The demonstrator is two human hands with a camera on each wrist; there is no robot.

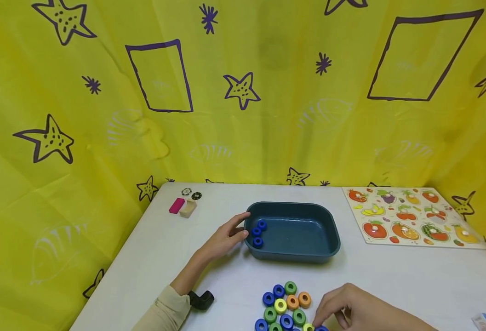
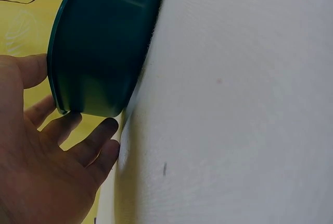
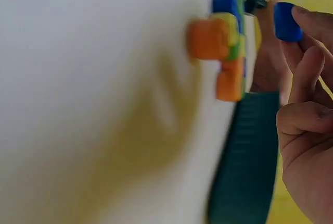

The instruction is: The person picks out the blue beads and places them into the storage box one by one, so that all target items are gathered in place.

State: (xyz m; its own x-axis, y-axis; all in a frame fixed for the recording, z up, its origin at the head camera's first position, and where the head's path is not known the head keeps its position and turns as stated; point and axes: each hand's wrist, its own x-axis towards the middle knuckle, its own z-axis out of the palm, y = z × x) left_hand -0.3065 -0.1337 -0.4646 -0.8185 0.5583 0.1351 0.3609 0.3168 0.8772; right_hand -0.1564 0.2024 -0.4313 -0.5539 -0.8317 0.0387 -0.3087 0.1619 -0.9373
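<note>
Your right hand (image 1: 350,305) pinched a blue bead (image 3: 287,22) while your left hand (image 1: 224,239) touched the tray (image 1: 288,256).
Your right thumb and fingertips gripped that bead at the right side of the mixed beads (image 1: 280,311), which lay on the tabletop (image 1: 135,276), closer to you than the tray. Your left fingers were spread and relaxed against the tray's left end. Inside, three blue beads (image 1: 258,246) sat by that same end. A fruit board (image 1: 418,221) lay at the tabletop's far right corner, and a pink block (image 1: 177,205) near its far left corner.
</note>
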